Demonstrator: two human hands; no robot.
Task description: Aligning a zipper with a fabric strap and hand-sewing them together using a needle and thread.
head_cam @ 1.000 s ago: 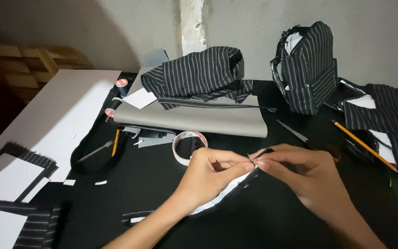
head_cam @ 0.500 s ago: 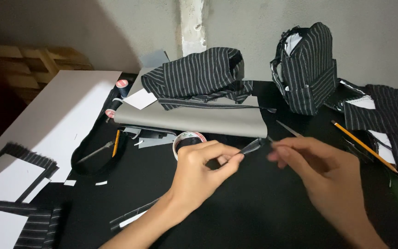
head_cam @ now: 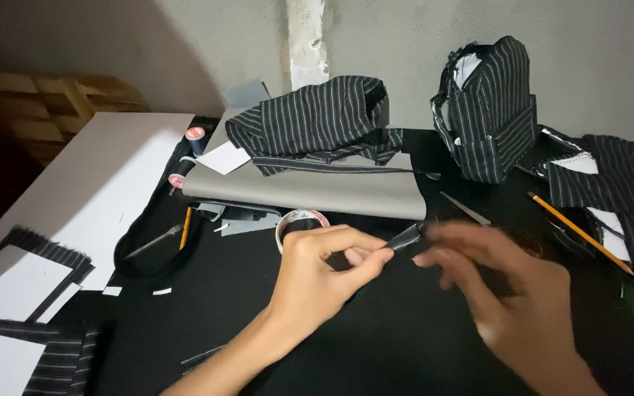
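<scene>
At the far left of a black work table (head_cam: pixel 258 308), pieces of white card edged with striped cloth (head_cam: pixel 16 275) lie flat beside a large white board (head_cam: pixel 89 183). Two thread spools (head_cam: pixel 195 135) sit at the board's right edge, and an orange pencil (head_cam: pixel 186 218) lies inside a loop of black strap (head_cam: pixel 144 246). Toward the middle, a grey sheet (head_cam: pixel 317 192) carries a bundle of black pinstriped cloth (head_cam: pixel 310 121), with a roll of tape (head_cam: pixel 301 220) just in front of it.

At centre, the left hand (head_cam: pixel 324 271) is pinched shut, thumb and forefinger closed on the near end of a narrow dark striped strip (head_cam: pixel 407 236), which is held just above the table and angles up toward the right. The right hand (head_cam: pixel 508 293) is blurred with motion; its fingers are spread and loosely curled next to the far end of the strip, and whether they touch or hold it cannot be told.

Behind the right hand, a thin metal tool (head_cam: pixel 465 208) rests on the table. Farther back stands a small pinstriped bag (head_cam: pixel 489 110), upright against the wall. At the right edge, a second pencil (head_cam: pixel 580 232) lies diagonally beside more striped cloth pieces (head_cam: pixel 625 191).
</scene>
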